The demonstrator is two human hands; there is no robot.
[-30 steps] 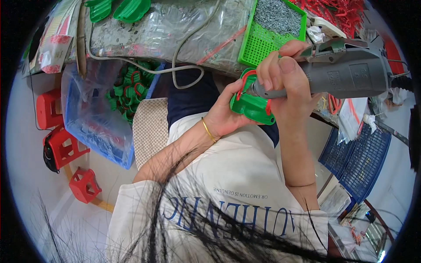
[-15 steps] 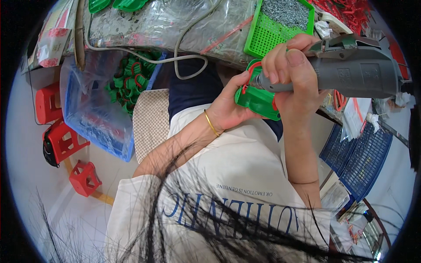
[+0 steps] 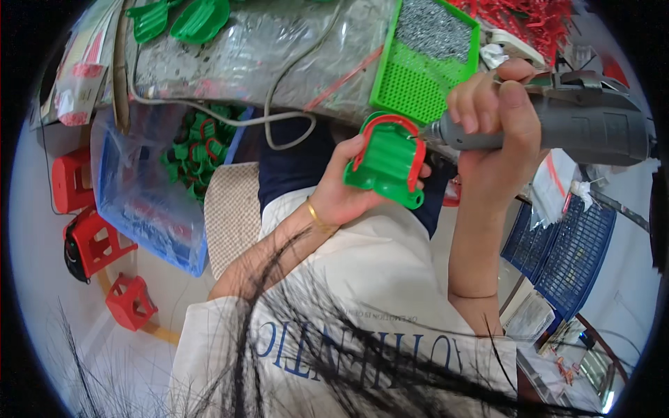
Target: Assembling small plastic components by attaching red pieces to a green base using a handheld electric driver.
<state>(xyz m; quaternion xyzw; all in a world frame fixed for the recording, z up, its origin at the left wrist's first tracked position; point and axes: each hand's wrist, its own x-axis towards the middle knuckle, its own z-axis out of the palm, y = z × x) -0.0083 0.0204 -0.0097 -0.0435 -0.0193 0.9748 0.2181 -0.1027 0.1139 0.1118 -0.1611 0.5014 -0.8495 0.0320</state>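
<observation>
In my left hand (image 3: 341,188) lies a green curved plastic part (image 3: 391,159) with a red strip (image 3: 391,120) running round its edge. My left thumb presses its left side, and fingertips show at its right side. My right hand (image 3: 498,125) is wrapped round a grey electric screwdriver (image 3: 571,122), held level. The tip of the screwdriver points left and sits close to the part's upper right edge; whether it touches cannot be made out. A green perforated tray (image 3: 421,76) filled partly with small metal screws (image 3: 433,29) stands just beyond both hands.
A blue crate (image 3: 150,230) lined with clear plastic holds several green and red parts at the left. More green parts (image 3: 201,19) lie on the plastic-covered table (image 3: 230,56), crossed by a grey cable (image 3: 268,104). Red strips (image 3: 523,24) are heaped at the far right. Red stools (image 3: 130,301) stand lower left.
The screwdriver has drawn back right from inside the green part to its edge. My left hand has turned the part, so its inner face and the red strip now show more.
</observation>
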